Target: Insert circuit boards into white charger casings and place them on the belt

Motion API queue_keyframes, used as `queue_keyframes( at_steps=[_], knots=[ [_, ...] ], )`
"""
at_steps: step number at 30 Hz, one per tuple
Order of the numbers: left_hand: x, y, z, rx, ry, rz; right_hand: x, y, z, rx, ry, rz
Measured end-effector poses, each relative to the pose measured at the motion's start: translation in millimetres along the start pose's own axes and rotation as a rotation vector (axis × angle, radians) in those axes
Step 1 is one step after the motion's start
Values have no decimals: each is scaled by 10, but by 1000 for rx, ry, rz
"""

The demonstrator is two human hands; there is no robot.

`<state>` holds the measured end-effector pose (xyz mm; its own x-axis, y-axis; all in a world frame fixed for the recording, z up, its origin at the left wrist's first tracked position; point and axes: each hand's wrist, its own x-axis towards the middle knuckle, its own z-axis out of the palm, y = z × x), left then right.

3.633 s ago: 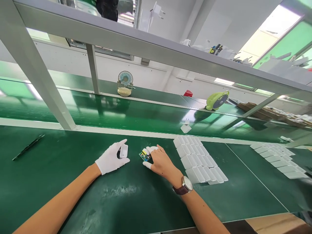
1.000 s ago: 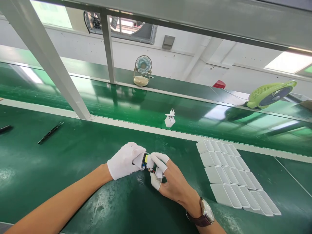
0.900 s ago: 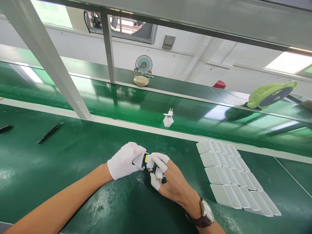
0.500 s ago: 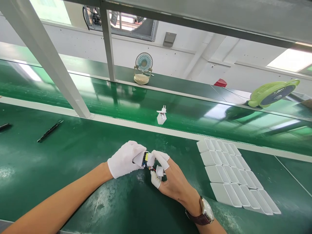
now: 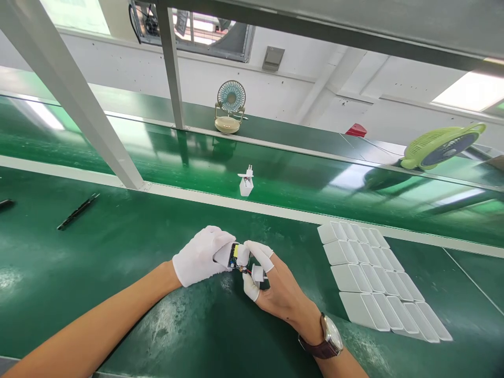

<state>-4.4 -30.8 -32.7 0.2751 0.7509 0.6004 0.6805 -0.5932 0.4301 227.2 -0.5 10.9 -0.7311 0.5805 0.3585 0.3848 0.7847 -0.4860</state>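
My left hand (image 5: 205, 256), in a white glove, is closed around a white charger housing (image 5: 223, 255). From the housing's right end a circuit board (image 5: 235, 254) with a yellow part sticks out. My right hand (image 5: 271, 275) has white covers on its fingers and grips the board's outer end between thumb and fingertips. A white plug piece (image 5: 258, 273) with pins hangs at the right palm, joined to the board by thin wires. How deep the board sits in the housing is hidden by my left fingers.
Rows of white housings (image 5: 370, 278) lie on the green bench at right. Black tweezers (image 5: 77, 211) rest at left. On the belt beyond the pale rail (image 5: 220, 202) stands another charger (image 5: 246, 184). Two fans, beige (image 5: 228, 124) and green (image 5: 437, 147), stand farther back; a slanted post (image 5: 86, 105) rises at left.
The charger on the belt has shifted left. Both hands keep nearly the same hold on the housing and board, and the view has tilted slightly.
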Motion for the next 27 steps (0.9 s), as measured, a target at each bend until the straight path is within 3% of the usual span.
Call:
queue_keyframes(
  at_steps=[22,27],
  knots=[
    [-22,-22,33,7,22,-22,4,16,19,68,2,29],
    [17,15,8,-4,19,-7,-2,45,57,86,-25,101]
  ],
)
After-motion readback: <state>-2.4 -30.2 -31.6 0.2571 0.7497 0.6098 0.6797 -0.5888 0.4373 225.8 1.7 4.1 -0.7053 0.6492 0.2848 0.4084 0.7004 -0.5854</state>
